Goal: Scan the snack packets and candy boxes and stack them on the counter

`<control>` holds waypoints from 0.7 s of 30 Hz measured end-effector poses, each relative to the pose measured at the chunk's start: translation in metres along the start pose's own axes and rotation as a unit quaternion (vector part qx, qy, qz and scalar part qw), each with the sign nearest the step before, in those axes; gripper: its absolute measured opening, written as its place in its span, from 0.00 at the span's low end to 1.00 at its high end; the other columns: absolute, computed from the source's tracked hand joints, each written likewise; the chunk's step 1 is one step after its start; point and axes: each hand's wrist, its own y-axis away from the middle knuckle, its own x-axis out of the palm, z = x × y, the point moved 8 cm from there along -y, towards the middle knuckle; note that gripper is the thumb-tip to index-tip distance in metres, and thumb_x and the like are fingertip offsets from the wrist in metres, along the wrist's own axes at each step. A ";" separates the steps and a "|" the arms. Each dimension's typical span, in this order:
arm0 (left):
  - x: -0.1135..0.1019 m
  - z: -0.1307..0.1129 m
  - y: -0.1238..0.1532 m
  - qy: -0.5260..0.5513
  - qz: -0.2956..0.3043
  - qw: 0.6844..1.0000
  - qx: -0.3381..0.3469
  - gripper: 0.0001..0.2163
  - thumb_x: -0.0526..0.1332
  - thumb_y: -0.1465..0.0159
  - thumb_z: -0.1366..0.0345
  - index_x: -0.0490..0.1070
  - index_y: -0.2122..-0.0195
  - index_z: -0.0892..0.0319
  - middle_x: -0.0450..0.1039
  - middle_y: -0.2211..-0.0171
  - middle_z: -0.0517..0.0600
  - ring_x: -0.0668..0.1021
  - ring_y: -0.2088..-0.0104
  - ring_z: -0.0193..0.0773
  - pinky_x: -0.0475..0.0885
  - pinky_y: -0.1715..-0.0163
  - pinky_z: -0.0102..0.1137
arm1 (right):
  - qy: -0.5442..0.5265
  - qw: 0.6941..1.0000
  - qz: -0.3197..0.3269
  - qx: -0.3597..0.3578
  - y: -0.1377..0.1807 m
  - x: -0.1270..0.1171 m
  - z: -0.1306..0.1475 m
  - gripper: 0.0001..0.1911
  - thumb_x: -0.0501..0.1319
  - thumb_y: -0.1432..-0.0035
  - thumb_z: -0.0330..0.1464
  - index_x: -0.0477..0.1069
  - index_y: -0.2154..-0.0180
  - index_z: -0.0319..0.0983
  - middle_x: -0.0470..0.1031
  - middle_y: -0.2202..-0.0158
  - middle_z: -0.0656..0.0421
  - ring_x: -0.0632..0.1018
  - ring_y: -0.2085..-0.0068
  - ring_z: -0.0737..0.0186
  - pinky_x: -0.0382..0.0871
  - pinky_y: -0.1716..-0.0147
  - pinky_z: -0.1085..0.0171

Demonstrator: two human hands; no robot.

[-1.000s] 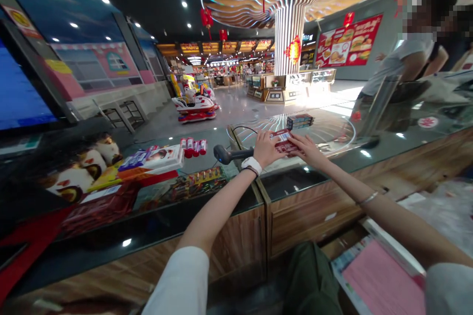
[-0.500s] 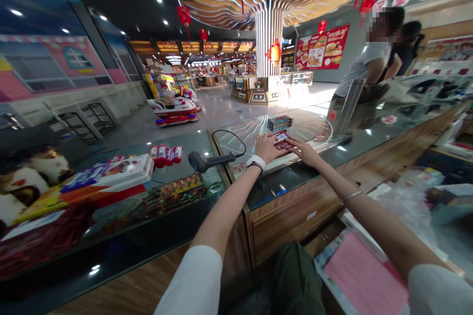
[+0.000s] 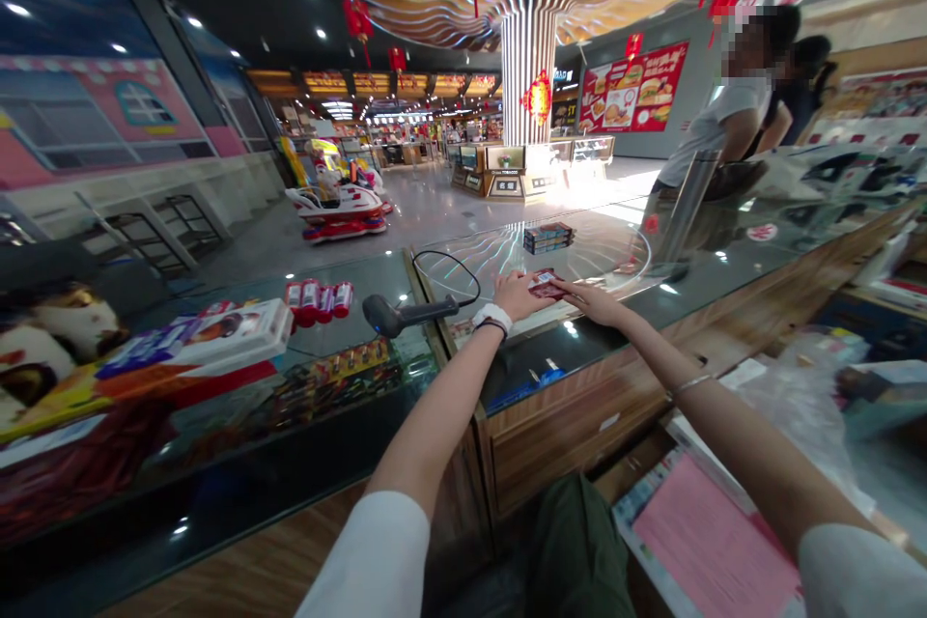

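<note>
Over the glass counter [image 3: 615, 328], a small flat dark red packet [image 3: 548, 283] with a pale label lies between my two hands. My left hand [image 3: 516, 296] grips its left edge, with a white band and a dark one at the wrist. At the right edge, the fingers of my right hand [image 3: 595, 302] are pressed on the packet; a thin bracelet circles that forearm. Just behind stands a stack of small flat boxes [image 3: 548, 238]. To the left of my left hand rests a black handheld barcode scanner [image 3: 406, 313] with a looped cable.
Red-and-white small tubs [image 3: 319, 302] and a white box [image 3: 246, 333] with other packaged goods line the left counter. Pink paper [image 3: 716, 536] lies low at right, near clear plastic bags [image 3: 803, 406]. Two people [image 3: 739, 116] stand beyond a metal post [image 3: 691, 198].
Both hands have come slightly down and nearer with the red packet, which now looks flatter to the counter. The box stack and scanner stay in place.
</note>
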 end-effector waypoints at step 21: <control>-0.009 0.010 0.006 0.000 0.033 0.999 0.000 0.33 0.64 0.45 0.38 0.71 0.45 0.55 0.72 0.46 0.57 0.73 0.43 0.52 0.64 0.40 0.43 | -0.103 0.994 -0.002 -0.018 0.006 -0.009 0.012 0.30 0.52 0.35 0.36 0.57 0.33 0.45 0.74 0.42 0.52 0.75 0.41 0.49 0.69 0.43 0.46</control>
